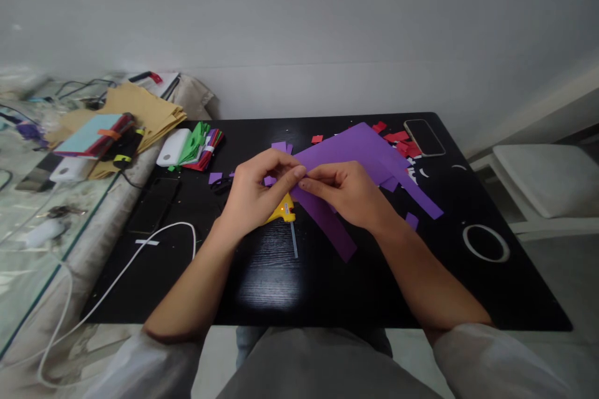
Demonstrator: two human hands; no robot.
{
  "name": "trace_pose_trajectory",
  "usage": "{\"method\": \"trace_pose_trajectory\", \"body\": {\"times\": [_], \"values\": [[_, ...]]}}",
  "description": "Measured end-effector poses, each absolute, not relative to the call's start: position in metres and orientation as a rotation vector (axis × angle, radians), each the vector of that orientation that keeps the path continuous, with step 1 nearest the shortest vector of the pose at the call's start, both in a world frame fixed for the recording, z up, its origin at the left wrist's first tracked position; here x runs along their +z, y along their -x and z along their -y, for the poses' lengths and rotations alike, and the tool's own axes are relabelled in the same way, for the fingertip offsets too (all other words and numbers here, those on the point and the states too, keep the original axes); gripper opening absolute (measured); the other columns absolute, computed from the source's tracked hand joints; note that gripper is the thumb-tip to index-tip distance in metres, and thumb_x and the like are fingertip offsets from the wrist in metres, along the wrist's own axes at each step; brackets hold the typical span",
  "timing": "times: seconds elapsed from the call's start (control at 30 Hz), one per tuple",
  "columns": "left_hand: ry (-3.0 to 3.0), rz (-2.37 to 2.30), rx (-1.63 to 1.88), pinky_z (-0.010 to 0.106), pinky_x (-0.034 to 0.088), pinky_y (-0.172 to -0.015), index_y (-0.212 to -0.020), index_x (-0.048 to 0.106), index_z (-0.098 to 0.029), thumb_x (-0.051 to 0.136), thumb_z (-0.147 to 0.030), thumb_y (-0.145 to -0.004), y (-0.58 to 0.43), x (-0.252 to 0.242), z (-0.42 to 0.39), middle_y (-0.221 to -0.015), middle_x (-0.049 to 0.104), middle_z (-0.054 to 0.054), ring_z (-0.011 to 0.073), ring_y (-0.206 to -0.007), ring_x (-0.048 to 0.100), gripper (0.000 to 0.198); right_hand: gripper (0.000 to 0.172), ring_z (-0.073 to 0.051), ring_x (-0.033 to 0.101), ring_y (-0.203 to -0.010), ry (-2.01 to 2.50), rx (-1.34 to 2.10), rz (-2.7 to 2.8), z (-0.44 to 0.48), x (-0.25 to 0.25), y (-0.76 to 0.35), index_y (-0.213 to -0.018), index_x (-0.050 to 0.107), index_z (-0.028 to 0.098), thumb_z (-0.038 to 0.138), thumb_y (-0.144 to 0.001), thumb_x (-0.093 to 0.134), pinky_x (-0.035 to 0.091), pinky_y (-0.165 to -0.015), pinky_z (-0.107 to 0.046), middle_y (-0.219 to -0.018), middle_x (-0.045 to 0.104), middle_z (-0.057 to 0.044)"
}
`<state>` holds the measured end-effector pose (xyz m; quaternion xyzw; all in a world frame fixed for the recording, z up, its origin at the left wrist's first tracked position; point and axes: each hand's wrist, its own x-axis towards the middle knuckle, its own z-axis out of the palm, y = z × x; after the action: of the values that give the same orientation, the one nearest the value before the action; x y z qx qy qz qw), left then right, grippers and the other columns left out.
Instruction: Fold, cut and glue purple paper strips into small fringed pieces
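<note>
Both my hands meet above the middle of the black table. My left hand is closed, pinching a small purple paper piece between thumb and fingers. My right hand is closed too, its fingertips pinching the same piece from the right. A long purple paper strip lies under my right hand. A large purple sheet lies just behind the hands. A yellow glue gun rests on the table beneath my left hand, partly hidden.
Red paper scraps and a phone lie at the back right. A white ring sits at the right. A stack of green and red paper, a white box and brown envelopes are at the back left. A white cable crosses the left edge.
</note>
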<state>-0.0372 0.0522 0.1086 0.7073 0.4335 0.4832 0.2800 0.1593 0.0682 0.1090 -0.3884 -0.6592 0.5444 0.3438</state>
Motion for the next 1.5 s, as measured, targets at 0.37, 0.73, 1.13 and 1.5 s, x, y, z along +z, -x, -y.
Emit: {"method": "trace_pose_trajectory", "body": {"times": [0.37,0.73,1.13,1.5], "values": [[-1.671,-1.255,1.485,0.024,0.046,-0.051,-0.082,0.072,-0.019,0.076,-0.036,-0.095,0.046,0.108,-0.058,-0.067,0.067,-0.002,0.0108,-0.056,0.058,0.022,0.029,-0.02,0.078,-0.077,0.971,1.677,1.589,-0.07,0.11,-0.162,-0.091,0.084,0.021,0.05,-0.087,0.083,0.06,-0.072,-0.031,-0.087,0.085,-0.005],[-1.552,-1.254,1.441,0.021,0.043,-0.045,-0.082,0.071,-0.019,0.077,-0.041,-0.094,0.046,0.107,-0.056,-0.061,0.063,-0.002,0.0095,-0.048,0.055,0.026,0.023,-0.018,0.079,-0.08,1.039,1.658,1.571,-0.07,0.109,-0.162,-0.091,0.085,0.021,0.043,-0.085,0.087,0.058,-0.074,-0.027,-0.087,0.085,-0.003],[-1.64,-1.315,1.519,0.019,0.044,-0.046,-0.084,0.076,-0.019,0.078,-0.03,-0.093,0.045,0.11,-0.055,-0.058,0.065,-0.004,0.0083,-0.046,0.057,0.014,0.023,-0.018,0.078,-0.077,1.076,1.66,1.574,-0.07,0.111,-0.164,-0.093,0.085,0.021,0.043,-0.087,0.084,0.057,-0.072,-0.028,-0.089,0.085,-0.004],[-1.678,-1.36,1.575,0.021,0.045,-0.047,-0.086,0.077,-0.02,0.078,-0.027,-0.092,0.048,0.111,-0.054,-0.062,0.066,-0.003,0.0089,-0.048,0.058,0.01,0.022,-0.019,0.078,-0.079,1.107,1.676,1.582,-0.072,0.11,-0.164,-0.09,0.086,0.023,0.045,-0.086,0.085,0.056,-0.071,-0.027,-0.088,0.086,-0.003]]}}
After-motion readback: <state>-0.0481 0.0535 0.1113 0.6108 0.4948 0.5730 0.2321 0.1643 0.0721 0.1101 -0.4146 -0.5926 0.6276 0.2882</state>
